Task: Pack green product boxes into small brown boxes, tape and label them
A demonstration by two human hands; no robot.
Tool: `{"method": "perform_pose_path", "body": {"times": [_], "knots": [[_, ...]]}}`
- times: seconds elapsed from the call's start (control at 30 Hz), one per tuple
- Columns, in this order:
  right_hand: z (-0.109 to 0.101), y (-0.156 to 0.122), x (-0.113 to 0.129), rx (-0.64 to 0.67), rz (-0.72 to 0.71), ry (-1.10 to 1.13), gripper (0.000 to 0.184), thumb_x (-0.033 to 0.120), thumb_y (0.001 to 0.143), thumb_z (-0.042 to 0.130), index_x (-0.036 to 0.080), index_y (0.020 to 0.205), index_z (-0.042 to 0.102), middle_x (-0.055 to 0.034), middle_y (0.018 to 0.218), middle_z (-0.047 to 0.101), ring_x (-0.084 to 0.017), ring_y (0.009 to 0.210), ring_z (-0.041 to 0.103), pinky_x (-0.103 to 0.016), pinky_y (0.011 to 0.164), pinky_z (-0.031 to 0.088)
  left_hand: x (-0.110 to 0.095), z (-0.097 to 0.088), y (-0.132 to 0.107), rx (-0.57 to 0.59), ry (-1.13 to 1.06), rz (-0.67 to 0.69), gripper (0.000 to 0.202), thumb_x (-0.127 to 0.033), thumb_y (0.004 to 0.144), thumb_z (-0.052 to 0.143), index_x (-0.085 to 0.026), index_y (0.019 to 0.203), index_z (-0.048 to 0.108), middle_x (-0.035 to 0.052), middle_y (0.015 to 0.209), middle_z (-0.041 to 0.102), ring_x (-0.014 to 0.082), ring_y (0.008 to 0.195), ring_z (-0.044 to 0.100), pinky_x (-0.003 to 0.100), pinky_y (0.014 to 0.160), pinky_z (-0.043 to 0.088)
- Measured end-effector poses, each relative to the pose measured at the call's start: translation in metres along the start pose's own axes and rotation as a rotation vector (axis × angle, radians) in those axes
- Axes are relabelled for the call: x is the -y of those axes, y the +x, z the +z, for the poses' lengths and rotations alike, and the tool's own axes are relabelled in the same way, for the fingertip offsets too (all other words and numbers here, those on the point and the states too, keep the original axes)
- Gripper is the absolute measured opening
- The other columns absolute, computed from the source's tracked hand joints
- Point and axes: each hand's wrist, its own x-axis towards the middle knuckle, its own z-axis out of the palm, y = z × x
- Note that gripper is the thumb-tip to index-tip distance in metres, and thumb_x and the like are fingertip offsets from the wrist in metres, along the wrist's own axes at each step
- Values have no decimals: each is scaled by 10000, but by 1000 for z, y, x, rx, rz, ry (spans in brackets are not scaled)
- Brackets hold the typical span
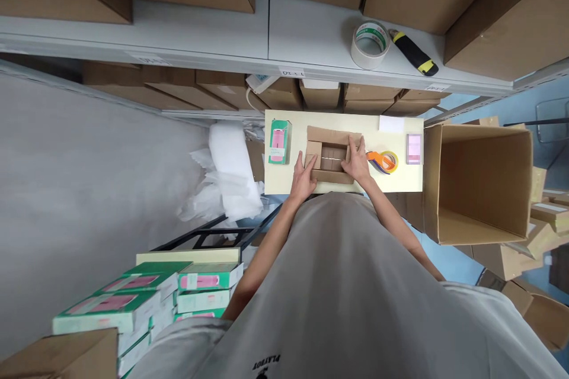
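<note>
A small cardboard box [329, 176] lies on the cream tabletop [395, 182] with its top flaps spread and its inside showing. My left hand [304, 179] is at the box's left end, thumb over the left flap and fingers along the outside. At the right end, my right hand [357, 162] grips the flap and wall, its thumb reaching toward the opening. Just right of that hand is an orange tape dispenser [382, 161] with a roll of tape. A green box with a pink picture [279, 142] stands at the table's left side.
A small pink-and-purple box [414, 149] and white paper [392, 124] are on the table's right. A shelf above holds a tape roll [370, 47] and a utility knife [413, 52]. A large open carton [484, 183] stands right; white wrapping roll [231, 166] and stacked green boxes [120, 302] are left.
</note>
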Motion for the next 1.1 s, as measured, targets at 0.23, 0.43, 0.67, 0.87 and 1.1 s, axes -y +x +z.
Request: {"method": "perform_pose_path", "body": {"times": [0.23, 0.43, 0.67, 0.87, 1.1], "knots": [[-34, -28, -24, -67, -19, 74, 920, 222, 979, 621, 271, 1850, 328, -198, 1929, 195, -427, 1690, 451, -671, 1316, 500, -22, 0, 9, 90, 121, 76, 761, -51, 794, 706, -257, 1526, 737, 67, 1981, 102, 477, 1829, -17, 786, 1439, 168], [-40, -53, -54, -167, 19, 81, 760, 296, 1032, 596, 269, 1776, 440, -219, 1887, 280, -424, 1671, 459, -698, 1267, 537, -26, -18, 2, 37, 112, 79, 711, -97, 849, 685, -254, 1542, 707, 75, 1974, 139, 452, 1833, 60, 749, 1456, 201], [-22, -64, -60, -179, 98, 93, 530, 353, 1051, 611, 222, 1565, 620, -235, 1829, 348, -435, 1700, 407, -704, 1327, 467, -12, -47, -3, -139, 117, -60, 622, -183, 918, 687, -235, 1538, 671, 139, 1930, 241, 433, 1820, 149, 681, 1486, 183], [-15, -59, -67, -181, 129, 67, 429, 396, 1047, 636, 202, 1428, 673, -249, 1667, 522, -440, 1598, 508, -683, 1323, 463, 14, -45, 13, -175, 82, -122, 559, -255, 897, 722, -205, 1454, 699, 181, 1896, 322, 489, 1798, 176, 721, 1475, 150], [-24, -54, -57, -13, 243, 3, 517, 437, 1039, 706, 147, 1457, 615, -258, 1489, 691, -428, 1387, 683, -585, 1157, 595, 12, -39, 27, -64, 130, -228, 593, -376, 1000, 658, -128, 1537, 643, 245, 1633, 659, 427, 1598, 564, 614, 1395, 403]]}}
